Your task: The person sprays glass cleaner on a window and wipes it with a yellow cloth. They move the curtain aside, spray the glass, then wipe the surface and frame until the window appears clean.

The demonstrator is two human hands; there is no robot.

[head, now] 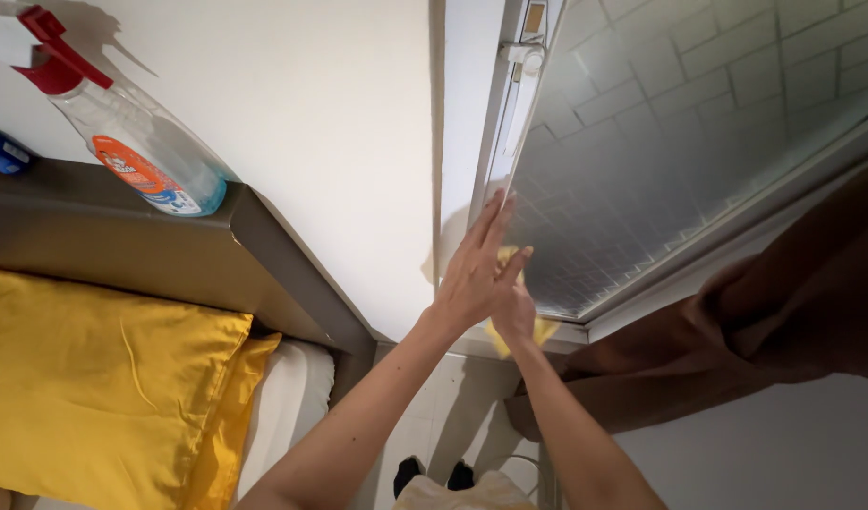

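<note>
Left hand (474,269) lies open and flat on the window frame (498,142) — right hand (515,307), just behind it, grips a yellow cloth (540,331) against the frosted pane (661,142).

We are seeing a yellow cloth (540,331) against frosted grey glass (680,142) showing a brick pattern; a yellow pillow (94,378); a brown curtain (765,312); a clear spray bottle (132,142) wearing a red trigger and orange label.
</note>
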